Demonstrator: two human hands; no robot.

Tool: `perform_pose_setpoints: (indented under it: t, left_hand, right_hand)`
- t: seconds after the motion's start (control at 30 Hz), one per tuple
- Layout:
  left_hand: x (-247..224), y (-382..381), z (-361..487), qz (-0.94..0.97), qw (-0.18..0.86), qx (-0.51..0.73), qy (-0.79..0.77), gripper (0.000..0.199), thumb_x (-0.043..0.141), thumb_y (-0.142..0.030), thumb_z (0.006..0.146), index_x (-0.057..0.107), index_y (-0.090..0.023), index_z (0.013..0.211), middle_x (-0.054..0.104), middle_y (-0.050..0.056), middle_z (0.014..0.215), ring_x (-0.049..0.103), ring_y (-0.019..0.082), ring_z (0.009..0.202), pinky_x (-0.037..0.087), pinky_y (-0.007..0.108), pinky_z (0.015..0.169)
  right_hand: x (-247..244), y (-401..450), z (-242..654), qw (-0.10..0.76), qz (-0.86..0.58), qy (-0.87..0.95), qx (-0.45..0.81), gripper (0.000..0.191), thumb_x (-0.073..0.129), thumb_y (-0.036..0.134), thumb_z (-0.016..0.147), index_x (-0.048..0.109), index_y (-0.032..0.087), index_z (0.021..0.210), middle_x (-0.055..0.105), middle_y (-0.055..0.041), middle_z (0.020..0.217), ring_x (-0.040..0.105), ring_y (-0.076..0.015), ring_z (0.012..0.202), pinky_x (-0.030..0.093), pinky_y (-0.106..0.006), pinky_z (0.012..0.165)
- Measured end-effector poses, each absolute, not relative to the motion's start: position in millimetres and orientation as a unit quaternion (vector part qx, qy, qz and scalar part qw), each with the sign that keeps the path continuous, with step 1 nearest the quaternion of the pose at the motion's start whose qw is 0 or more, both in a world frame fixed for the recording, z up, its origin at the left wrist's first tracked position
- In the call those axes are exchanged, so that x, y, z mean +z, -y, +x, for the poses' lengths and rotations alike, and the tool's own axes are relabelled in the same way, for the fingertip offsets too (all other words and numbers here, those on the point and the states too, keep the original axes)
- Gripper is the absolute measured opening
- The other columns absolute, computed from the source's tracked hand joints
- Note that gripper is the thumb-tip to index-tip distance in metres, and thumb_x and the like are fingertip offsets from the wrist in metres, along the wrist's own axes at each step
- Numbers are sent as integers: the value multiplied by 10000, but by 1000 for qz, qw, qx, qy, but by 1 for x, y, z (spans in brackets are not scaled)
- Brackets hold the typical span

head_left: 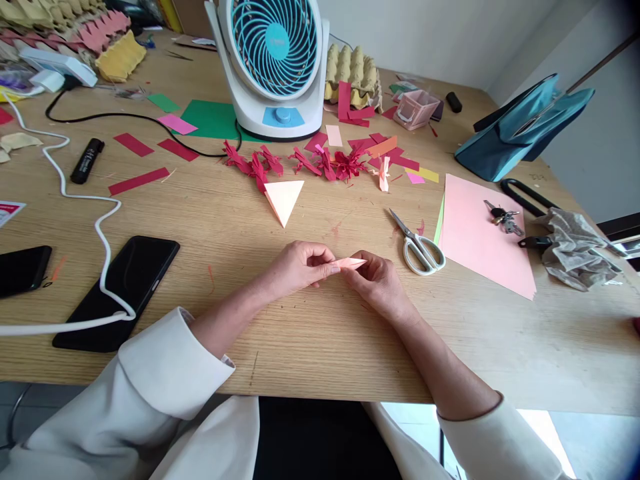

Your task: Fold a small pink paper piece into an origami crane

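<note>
Between my two hands is a small folded piece of pale peach paper (349, 263), narrow and pointed at its right end. My left hand (309, 265) pinches its left end between thumb and fingers. At the other end, my right hand (376, 280) grips it, fingers curled. Right of my hands lie scissors (421, 250) with white handles, blades slightly apart. A folded cream paper triangle (285, 200) rests above my left hand. Beyond it stretches a row of red folded paper pieces (325, 164), with a peach one (383, 175) at the right.
A white and blue fan (275, 60) stands at the back. Pink sheets (485, 233) with keys (505, 217) on top lie right, near a blue bag (520, 133). At left are a black tablet (125, 287), a phone (23, 270), a marker (87, 161) and a white cable (103, 250).
</note>
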State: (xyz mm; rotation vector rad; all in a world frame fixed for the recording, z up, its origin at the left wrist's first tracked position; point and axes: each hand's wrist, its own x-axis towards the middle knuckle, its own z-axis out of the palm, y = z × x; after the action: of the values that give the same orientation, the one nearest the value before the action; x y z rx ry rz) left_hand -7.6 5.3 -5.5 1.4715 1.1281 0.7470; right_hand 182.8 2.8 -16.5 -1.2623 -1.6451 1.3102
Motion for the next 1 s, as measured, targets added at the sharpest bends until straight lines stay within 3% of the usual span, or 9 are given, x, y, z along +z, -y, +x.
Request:
perform_pose_setpoints:
  t: [0.23, 0.43, 0.57, 0.7, 1.0]
  left_hand:
    - [-3, -4, -7, 672, 478, 313, -472, 275, 601, -363, 855, 613, -136, 699, 518, -30, 578, 441, 63, 513, 333, 180, 472]
    - [-5, -3, -6, 683, 445, 302, -495, 266, 567, -354, 880, 610, -148, 717, 536, -30, 568, 491, 83, 527, 368, 190, 509]
    - [-6, -3, -4, 651, 493, 309, -488, 276, 602, -390, 855, 625, -140, 740, 543, -23, 593, 520, 85, 529, 391, 183, 487]
    - [-8, -4, -3, 626, 530, 326, -471, 271, 648, -395, 821, 640, -128, 775, 563, -13, 637, 504, 76, 524, 401, 181, 471]
    - [-11, -4, -5, 672, 452, 334, -482, 283, 629, -388, 845, 622, -140, 709, 513, -34, 553, 452, 72, 499, 333, 185, 460]
  right_hand:
    - [-12, -4, 182, 345, -464, 614, 537, 399, 703, 545, 745, 560, 173, 728, 453, 42, 581, 345, -81, 519, 254, -231, 474]
    - [-9, -3, 181, 331, -451, 628, 540, 393, 679, 545, 779, 631, 158, 828, 504, 23, 639, 389, -95, 570, 290, -232, 509]
    - [-11, -3, 182, 339, -448, 632, 534, 360, 673, 507, 794, 647, 150, 842, 573, -5, 709, 441, -108, 618, 334, -234, 540]
    - [-13, -3, 183, 339, -458, 641, 515, 290, 653, 429, 820, 642, 140, 835, 531, 13, 660, 386, -92, 572, 293, -232, 515]
    - [-19, -3, 183, 361, -453, 637, 509, 259, 652, 408, 831, 626, 150, 831, 537, 8, 686, 391, -96, 582, 295, -240, 526]
